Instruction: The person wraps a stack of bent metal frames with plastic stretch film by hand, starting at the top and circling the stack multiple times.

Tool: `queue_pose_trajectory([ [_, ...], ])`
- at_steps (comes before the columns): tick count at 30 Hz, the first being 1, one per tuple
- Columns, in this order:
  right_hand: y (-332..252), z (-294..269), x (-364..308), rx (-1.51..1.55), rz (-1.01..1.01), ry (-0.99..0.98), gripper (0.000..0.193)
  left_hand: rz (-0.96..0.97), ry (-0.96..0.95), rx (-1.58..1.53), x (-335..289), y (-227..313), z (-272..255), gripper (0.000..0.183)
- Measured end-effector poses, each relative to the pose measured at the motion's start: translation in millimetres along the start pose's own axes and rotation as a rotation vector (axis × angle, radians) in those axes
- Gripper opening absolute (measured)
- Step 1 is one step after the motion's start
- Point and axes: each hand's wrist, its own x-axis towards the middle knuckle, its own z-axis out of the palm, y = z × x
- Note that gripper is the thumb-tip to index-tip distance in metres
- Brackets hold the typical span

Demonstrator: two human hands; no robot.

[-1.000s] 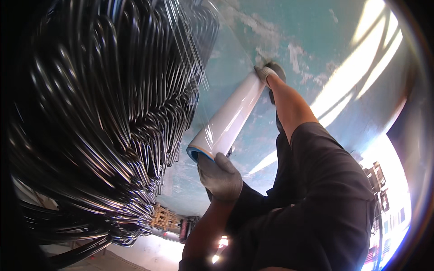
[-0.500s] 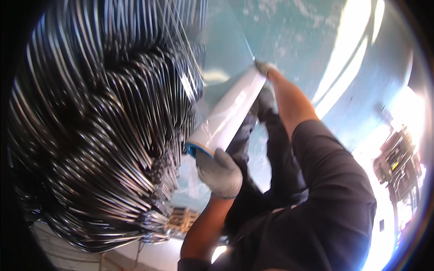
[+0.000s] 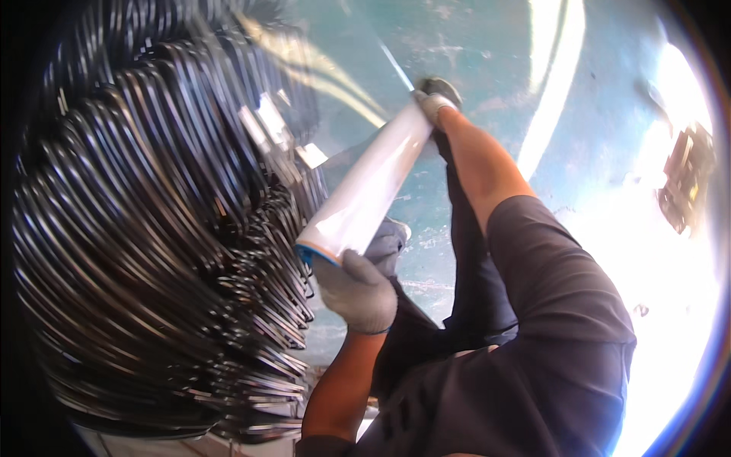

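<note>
- Head view: the fingers of the left hand [image 3: 358, 289], in a grey knit glove, were curled shut around the near end of a white roll of film [image 3: 369, 186], just below its blue core rim.
- The right hand [image 3: 432, 101], also gloved, was closed over the far end of the same roll; its individual fingers were too small to separate, but the grip was evidently firm.
- The roll of film lay between both hands as a straight tilted tube, near end low and toward the person, far end high and away, held clear of the blue-green floor [image 3: 487, 46].
- Change over the last second: the roll had swung closer to the large coil of dark wire [image 3: 152, 228]; its near end now stood just beside the strands, where earlier a wider gap showed. Both grips remained unchanged.
- Meaning, as a judgement: the wrapping pass around the coil was probably in progress, with the roll being carried alongside the wire.
- A thin clear strip ran from the far end toward the top of the frame; whether it was film under tension could not be told.
- The person's dark sleeve [image 3: 556, 305] and dark trousers [image 3: 472, 251] filled the lower right.
</note>
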Motion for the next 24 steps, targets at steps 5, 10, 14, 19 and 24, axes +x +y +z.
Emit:
queue_pose_trajectory([
  [5, 52.0, 59.7, -56.4, -0.020, 0.118, -0.015, 0.074, -0.009, 0.020, -0.039, -70.4, -61.2, -24.2, 0.044],
  [10, 77.1, 102.4, -85.8, 0.016, 0.108, -0.024, 0.070, 0.060, 0.090, 0.001, -100.9, -95.0, -47.0, 0.043],
  [14, 100.6, 142.0, -98.4, -0.032, 0.039, -0.123, 0.061, 0.023, 0.080, 0.038, -152.9, -117.6, -45.1, 0.046],
  [19, 148.8, 199.6, -105.9, -0.006, 0.075, -0.087, 0.069, 0.040, -0.004, -0.049, -196.1, -141.8, -46.9, 0.042],
  [24, 181.0, 257.3, -133.2, 0.142, 0.041, -0.007, 0.080, 0.135, 0.021, -0.183, -239.6, -184.3, -36.3, 0.050],
])
